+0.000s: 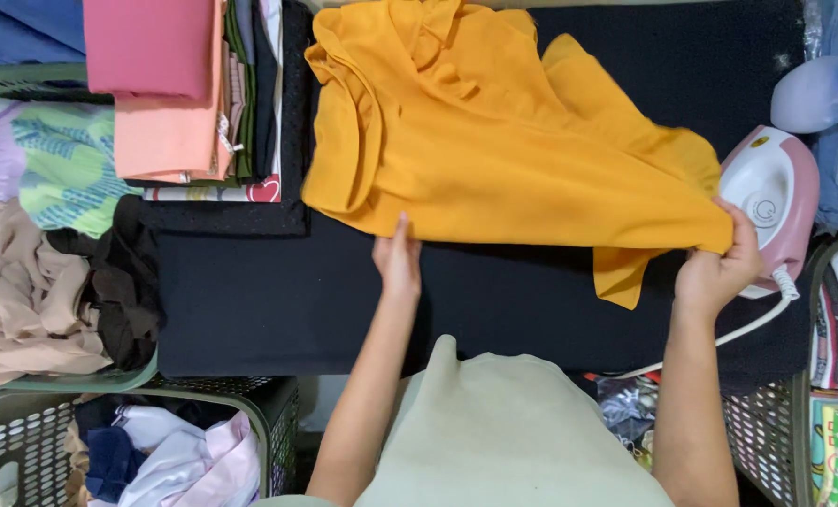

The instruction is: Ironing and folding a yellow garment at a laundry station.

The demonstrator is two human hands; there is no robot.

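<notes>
— Looking closely, what's hidden?
— The right hand covers its pinched corner of the orange garment; the iron sits just beyond.
— And the left hand?
— Flat, fingers together, pressing the hem onto the table.

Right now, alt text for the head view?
Left hand and right hand hold the lower edge of an orange garment spread on a dark padded surface, beside a pink iron and folded clothes.
</notes>
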